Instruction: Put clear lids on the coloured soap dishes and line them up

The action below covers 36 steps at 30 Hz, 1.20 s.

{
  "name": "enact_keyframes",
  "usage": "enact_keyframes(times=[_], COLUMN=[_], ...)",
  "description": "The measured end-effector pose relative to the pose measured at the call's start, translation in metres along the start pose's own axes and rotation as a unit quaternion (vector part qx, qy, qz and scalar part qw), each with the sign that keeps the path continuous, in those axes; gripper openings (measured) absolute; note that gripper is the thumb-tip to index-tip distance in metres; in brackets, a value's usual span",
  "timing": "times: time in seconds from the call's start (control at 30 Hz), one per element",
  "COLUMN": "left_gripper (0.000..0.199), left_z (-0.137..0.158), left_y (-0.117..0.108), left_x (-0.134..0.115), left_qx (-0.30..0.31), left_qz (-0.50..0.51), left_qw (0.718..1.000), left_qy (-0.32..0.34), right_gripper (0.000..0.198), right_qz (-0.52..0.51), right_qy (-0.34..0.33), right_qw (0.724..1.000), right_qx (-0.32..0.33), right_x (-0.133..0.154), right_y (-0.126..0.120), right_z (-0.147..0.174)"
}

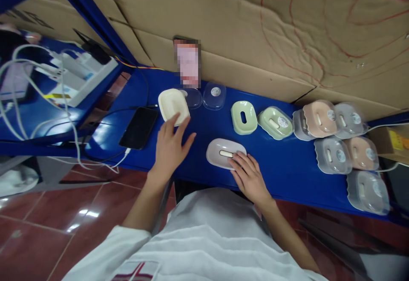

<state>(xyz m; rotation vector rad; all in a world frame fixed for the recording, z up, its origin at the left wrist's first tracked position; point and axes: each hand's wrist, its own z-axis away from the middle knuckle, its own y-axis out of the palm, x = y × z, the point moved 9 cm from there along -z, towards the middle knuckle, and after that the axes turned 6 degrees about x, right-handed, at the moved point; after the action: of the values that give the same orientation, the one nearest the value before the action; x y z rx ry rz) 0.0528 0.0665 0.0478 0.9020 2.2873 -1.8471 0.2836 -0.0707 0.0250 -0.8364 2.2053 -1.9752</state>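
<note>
My left hand (172,146) reaches over the near edge of a cream soap dish (172,102), fingers stretched out and thumb apart. Its fingertips overlap the dish; a firm grip does not show. With my right hand (251,176) I hold the right end of a pale greyish soap dish (215,153), which lies near the table's front edge. A small cream bar-shaped piece (226,154) sits in its middle. Behind it stands a green soap dish (243,117) with a dark slot. To its right is another green soap dish (275,122) under a clear lid.
Two clear lids (214,96) lie behind the cream dish. Several lidded dishes (321,119) are grouped at the right. A black phone (139,127) with a cable lies at the left; another phone (188,62) leans on the cardboard wall (236,29). White cables (75,131) and a power strip (92,78) stand further left.
</note>
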Motion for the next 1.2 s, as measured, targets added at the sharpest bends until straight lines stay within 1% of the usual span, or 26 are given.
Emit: enact_keyframes(times=[0.03,0.1,0.17,0.27,0.37,0.47,0.57,0.67,0.83,0.93,1.0,1.03,1.1,1.13,1.2], left_gripper=[0.055,0.056,0.047,0.028,0.016,0.012,0.012,0.013,0.012,0.011,0.01,0.013,0.023,0.03,0.038], left_z=[-0.006,-0.012,-0.01,0.006,0.025,0.038,0.041,0.038,0.035,0.038,0.04,0.038,0.028,0.019,-0.01], left_y=[0.0,0.006,0.013,0.015,0.007,-0.008,-0.015,-0.012,-0.001,0.007,0.007,0.005,-0.003,-0.006,-0.007], left_x=[0.008,0.017,0.019,0.017,0.013,0.008,0.0,-0.004,0.005,0.011,0.01,0.009,0.002,-0.003,-0.015], left_qx=[0.001,0.015,0.016,0.001,-0.019,-0.039,-0.038,-0.022,-0.009,0.022,0.038,0.04,0.039,0.04,0.052], left_qz=[-0.026,-0.045,-0.033,-0.008,0.036,0.103,0.146,0.154,0.112,0.088,0.074,0.064,0.046,0.039,0.031], left_qw=[0.999,0.998,0.998,0.999,0.999,0.994,0.989,0.988,0.993,0.995,0.995,0.994,0.993,0.993,0.992], left_qy=[-0.027,-0.046,-0.042,-0.034,-0.026,-0.012,0.01,0.024,0.03,0.043,0.062,0.074,0.097,0.106,0.114], right_gripper=[0.043,0.044,0.046,0.049,0.047,0.045,0.045,0.044,0.04,0.04,0.04,0.04,0.04,0.04,0.041], right_qz=[-0.006,-0.025,-0.046,-0.062,-0.065,-0.077,-0.094,-0.096,-0.081,-0.07,-0.069,-0.068,-0.065,-0.062,-0.053], right_qy=[0.0,-0.001,-0.003,0.0,0.023,0.042,0.036,0.03,0.044,0.052,0.053,0.053,0.054,0.054,0.056], right_qw=[1.0,1.0,0.999,0.998,0.997,0.996,0.995,0.995,0.995,0.996,0.996,0.996,0.996,0.996,0.996], right_qx=[-0.004,-0.008,-0.006,-0.008,-0.026,-0.025,-0.008,-0.005,-0.022,-0.035,-0.036,-0.037,-0.042,-0.045,-0.044], right_x=[0.0,-0.001,-0.003,-0.009,-0.019,-0.027,-0.027,-0.025,-0.028,-0.031,-0.031,-0.031,-0.028,-0.027,-0.023], right_y=[-0.001,-0.001,-0.001,-0.002,-0.006,-0.007,-0.005,-0.005,-0.008,-0.01,-0.009,-0.008,-0.006,-0.005,-0.001], right_z=[0.0,-0.001,-0.003,-0.007,-0.014,-0.021,-0.024,-0.022,-0.009,-0.004,-0.005,-0.006,-0.009,-0.011,-0.014])
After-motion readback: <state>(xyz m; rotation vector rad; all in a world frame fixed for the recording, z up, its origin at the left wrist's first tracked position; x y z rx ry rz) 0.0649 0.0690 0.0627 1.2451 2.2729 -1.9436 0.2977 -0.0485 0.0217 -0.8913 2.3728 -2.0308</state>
